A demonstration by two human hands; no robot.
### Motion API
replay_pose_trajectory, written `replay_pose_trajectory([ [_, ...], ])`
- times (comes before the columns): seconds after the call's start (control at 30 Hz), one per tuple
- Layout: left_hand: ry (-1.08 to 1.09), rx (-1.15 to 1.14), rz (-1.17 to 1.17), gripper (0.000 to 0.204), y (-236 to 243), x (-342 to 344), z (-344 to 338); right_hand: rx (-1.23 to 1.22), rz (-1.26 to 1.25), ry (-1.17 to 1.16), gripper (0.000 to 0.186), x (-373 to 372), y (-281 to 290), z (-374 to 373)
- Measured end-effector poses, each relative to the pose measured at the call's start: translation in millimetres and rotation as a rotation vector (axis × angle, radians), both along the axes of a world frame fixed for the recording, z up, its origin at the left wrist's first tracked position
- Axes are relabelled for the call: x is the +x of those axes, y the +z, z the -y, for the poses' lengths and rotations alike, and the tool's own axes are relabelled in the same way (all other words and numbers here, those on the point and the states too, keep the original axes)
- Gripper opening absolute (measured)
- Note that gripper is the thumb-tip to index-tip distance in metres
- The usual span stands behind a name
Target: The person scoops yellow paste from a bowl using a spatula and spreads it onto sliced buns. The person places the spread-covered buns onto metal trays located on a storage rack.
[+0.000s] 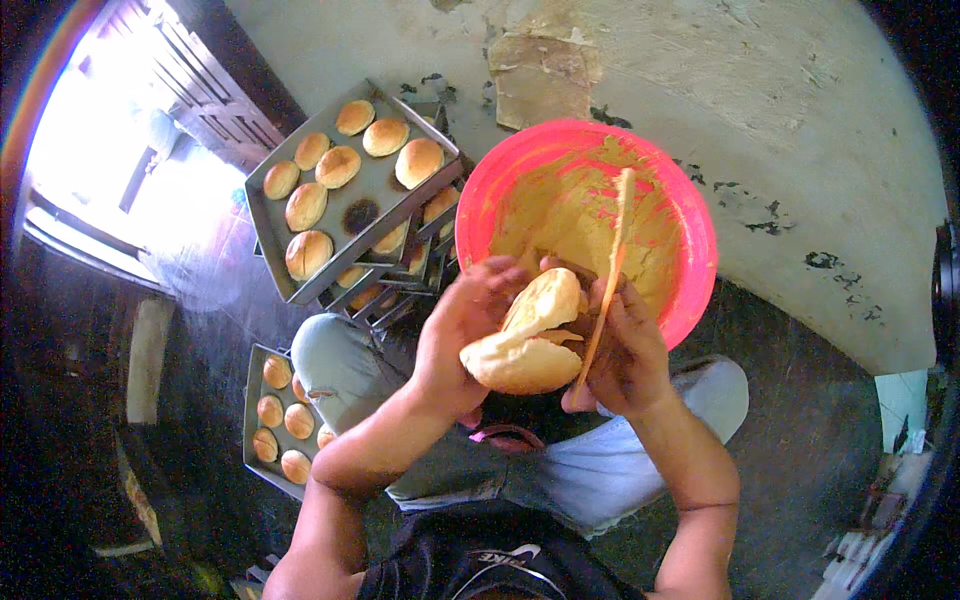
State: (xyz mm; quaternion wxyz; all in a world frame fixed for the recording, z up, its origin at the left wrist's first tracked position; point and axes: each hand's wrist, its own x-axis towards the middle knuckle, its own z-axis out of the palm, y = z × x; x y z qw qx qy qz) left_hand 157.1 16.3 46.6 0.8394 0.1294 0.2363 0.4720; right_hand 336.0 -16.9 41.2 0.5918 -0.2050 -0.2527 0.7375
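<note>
A golden bun (525, 368), split open with its cut halves spread apart, lies between my two hands. My left hand (450, 335) grips it from the left, with the upper fingers slightly blurred. In my right hand (632, 348) is a thin, flat spatula (603, 318), held upright, its upper end coated with pale yellow paste. The right fingers also come close to the bun's right side; whether they touch it I cannot tell. Just beyond both hands stands a bright pink basin (482, 180), its inside smeared with the same yellow paste (555, 215).
Left of the basin, a metal tray (385, 200) of baked buns tops a stack of similar trays (395, 300). Another bun tray (285, 465) lies lower, beside my left knee (345, 360). A peeling wall (690, 70) rises behind the basin. Bright light enters from a doorway (130, 150) at left.
</note>
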Motion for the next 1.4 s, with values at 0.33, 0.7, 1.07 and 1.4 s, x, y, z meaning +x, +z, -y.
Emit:
replay_pose_trajectory([
  [0.33, 0.501, 1.150, -0.745, 0.113, -19, 14, 3, -0.014, -0.147, -0.062, 0.032, -5, 25, 13],
  [0.7, -0.048, 0.572, -0.728, 0.072, 0, -63, -15, -0.212, 0.021, 0.021, 0.024, -6, 26, 4],
  [1.07, -0.256, -0.160, -0.591, 0.062, -71, -162, 7, 0.234, 1.626, -0.091, 0.019, 47, -16, -43],
  [1.4, -0.067, -0.134, -0.539, 0.070, -100, -132, -20, 0.880, 2.189, 0.393, 0.019, 21, -67, -99],
])
